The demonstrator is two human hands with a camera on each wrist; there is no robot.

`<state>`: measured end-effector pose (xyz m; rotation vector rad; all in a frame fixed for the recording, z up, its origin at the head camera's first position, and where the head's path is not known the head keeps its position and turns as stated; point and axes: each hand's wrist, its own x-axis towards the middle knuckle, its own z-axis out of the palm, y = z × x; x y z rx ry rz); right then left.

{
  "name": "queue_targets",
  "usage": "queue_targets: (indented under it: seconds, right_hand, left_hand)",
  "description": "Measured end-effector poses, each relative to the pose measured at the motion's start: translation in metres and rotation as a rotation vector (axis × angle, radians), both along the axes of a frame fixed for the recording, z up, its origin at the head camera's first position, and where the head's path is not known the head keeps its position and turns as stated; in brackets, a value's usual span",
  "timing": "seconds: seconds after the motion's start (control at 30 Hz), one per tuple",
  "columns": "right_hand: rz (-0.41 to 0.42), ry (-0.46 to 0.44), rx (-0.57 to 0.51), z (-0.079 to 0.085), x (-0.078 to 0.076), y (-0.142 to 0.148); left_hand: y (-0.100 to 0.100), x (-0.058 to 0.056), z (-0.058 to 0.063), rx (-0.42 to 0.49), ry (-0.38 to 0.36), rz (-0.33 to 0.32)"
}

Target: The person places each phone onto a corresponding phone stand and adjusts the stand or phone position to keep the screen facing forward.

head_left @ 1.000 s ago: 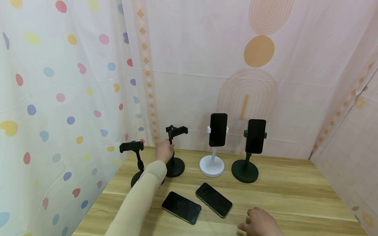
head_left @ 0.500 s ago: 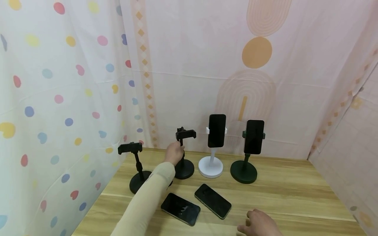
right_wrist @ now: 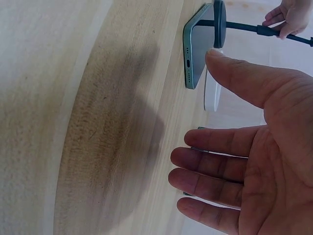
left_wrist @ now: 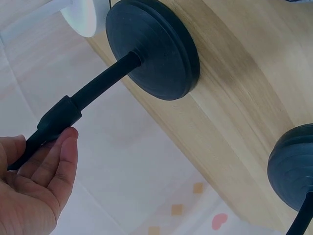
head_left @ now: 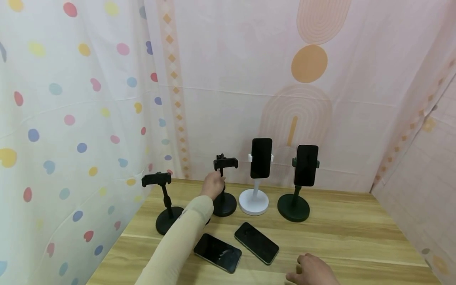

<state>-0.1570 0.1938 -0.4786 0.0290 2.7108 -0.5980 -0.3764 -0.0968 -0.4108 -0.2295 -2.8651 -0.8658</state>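
My left hand (head_left: pixel 213 185) holds a black phone stand (head_left: pixel 226 206) by its stem, just below the phone clamp, which carries no phone. In the left wrist view the thumb and fingers (left_wrist: pixel 68 152) curl round the thin upper stem, and the round base (left_wrist: pixel 151 49) rests on the wooden table. Left of it stands a second black phone stand (head_left: pixel 167 220), also with a bare clamp, its base partly behind my sleeve. My right hand (head_left: pixel 313 271) is at the front right, palm and loosely bent fingers showing in the right wrist view, holding nothing.
Just right of the held stand, a white stand (head_left: pixel 253 202) bears an upright phone (head_left: pixel 261 158). Beyond it a dark green stand (head_left: pixel 293 208) bears another phone (head_left: pixel 306 165). Two phones (head_left: pixel 218 253) lie flat in front on the table (head_left: pixel 356 237). Patterned curtains (head_left: pixel 228 59) hang behind.
My left hand has shifted the black stand rightward, closer to the white one, and its clamp now faces more to the front. The right hand has stayed about where it was.
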Motion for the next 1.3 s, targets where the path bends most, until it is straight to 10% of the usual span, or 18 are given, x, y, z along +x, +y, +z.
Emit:
queue_targets:
  seconds: [0.67, 1.3]
  right_hand:
    - [0.009, 0.001, 0.01, -0.006, 0.002, -0.002]
    - [0.038, 0.03, 0.014, 0.002, 0.0, -0.006]
  left_hand:
    - [-0.012, 0.019, -0.008, 0.138, 0.137, -0.021]
    - [-0.03, 0.035, 0.021, 0.069, 0.188, -0.023]
